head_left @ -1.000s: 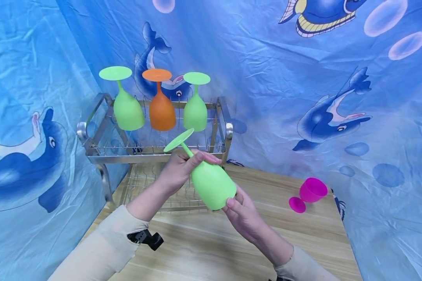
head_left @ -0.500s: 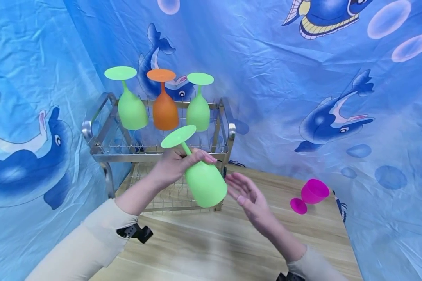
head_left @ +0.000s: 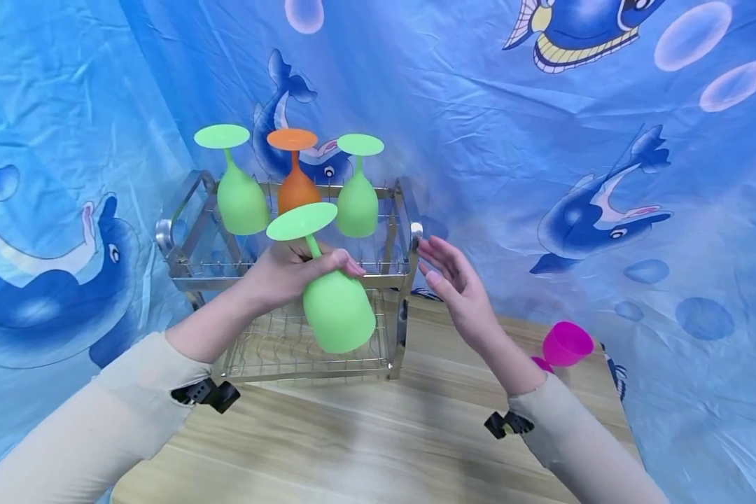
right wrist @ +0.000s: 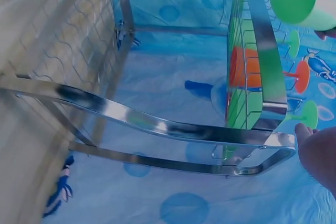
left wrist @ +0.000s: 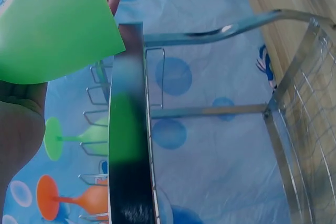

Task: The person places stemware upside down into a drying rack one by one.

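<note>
My left hand point(head_left: 283, 276) grips a lime-green plastic goblet point(head_left: 339, 315) near the top of its bowl, with the thumb beside the stem. The goblet is upside down and tilted, foot up, in front of the two-tier metal dish rack point(head_left: 204, 283). In the left wrist view its bowl point(left wrist: 58, 30) fills the upper left, close to the rack's upper rail point(left wrist: 123, 72). My right hand point(head_left: 463, 297) holds nothing; its fingers are spread and slightly bent beside the rack's right top corner. On the top tier stand a green goblet point(head_left: 242, 203), an orange goblet point(head_left: 297, 190) and another green goblet point(head_left: 357, 203), all upside down.
A magenta goblet point(head_left: 567, 344) lies tipped on the wooden table point(head_left: 327, 434) at the right, its foot partly hidden by my right forearm. The rack's lower wire tier point(head_left: 264, 350) is near the tabletop. A blue sea-creature sheet point(head_left: 479, 161) hangs behind and at both sides.
My right hand has let go of the green goblet's rim and moved up and right to beside the rack. My left hand has carried the goblet left and slightly up, turning it more upright.
</note>
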Demonstrator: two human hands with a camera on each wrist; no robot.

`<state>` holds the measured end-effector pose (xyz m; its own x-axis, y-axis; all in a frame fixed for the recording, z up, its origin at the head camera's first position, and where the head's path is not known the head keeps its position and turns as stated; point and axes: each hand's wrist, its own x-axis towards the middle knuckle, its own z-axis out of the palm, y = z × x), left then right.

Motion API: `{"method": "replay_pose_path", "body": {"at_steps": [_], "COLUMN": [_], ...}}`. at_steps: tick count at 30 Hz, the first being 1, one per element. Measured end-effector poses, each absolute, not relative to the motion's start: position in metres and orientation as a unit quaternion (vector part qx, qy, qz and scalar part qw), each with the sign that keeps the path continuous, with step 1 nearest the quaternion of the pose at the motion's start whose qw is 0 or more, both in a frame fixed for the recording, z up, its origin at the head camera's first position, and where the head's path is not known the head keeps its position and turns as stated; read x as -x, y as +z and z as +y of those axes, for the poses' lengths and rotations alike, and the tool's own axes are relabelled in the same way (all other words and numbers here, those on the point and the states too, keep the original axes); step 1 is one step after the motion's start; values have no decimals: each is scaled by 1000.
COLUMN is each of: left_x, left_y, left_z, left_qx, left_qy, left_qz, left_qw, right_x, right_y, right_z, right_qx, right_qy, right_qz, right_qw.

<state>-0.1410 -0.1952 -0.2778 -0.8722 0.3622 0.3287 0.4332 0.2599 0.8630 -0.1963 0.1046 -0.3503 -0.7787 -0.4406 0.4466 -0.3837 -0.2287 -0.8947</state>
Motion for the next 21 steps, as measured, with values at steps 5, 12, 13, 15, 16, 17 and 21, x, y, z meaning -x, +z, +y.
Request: {"method": "replay_pose_path", "body": {"at_steps": [5,12,13,15,16,17,21], "left_x": [142,146,145,145,145,145,149], "left_y": [-272,-261,-257,-248,-243,-238,-216], "left_z": [-202,-219,-222,-229,-233,-236,-250], "left_qx": [244,241,237,227,223,218,195], "left_qy": [-535,-528,-527,-512,-504,-499,-486], "left_qz": [-808,-813,-815,-826,-832,-835,-845], "left_qw": [39,42,45,59,68,74,104], "right_x": [216,237,240,245,247,249,255], "right_y": [-339,-333,-334,-336,-338,-339,-345], "right_z": [96,89,88,85,84,83,80], "right_qx": [339,344,342,334,331,327,315], "right_qy": [-682,-607,-595,-583,-581,-580,-585], "right_qz": [648,707,718,731,735,737,740], "right_qw": [-16,-114,-118,-118,-115,-113,-104]}}
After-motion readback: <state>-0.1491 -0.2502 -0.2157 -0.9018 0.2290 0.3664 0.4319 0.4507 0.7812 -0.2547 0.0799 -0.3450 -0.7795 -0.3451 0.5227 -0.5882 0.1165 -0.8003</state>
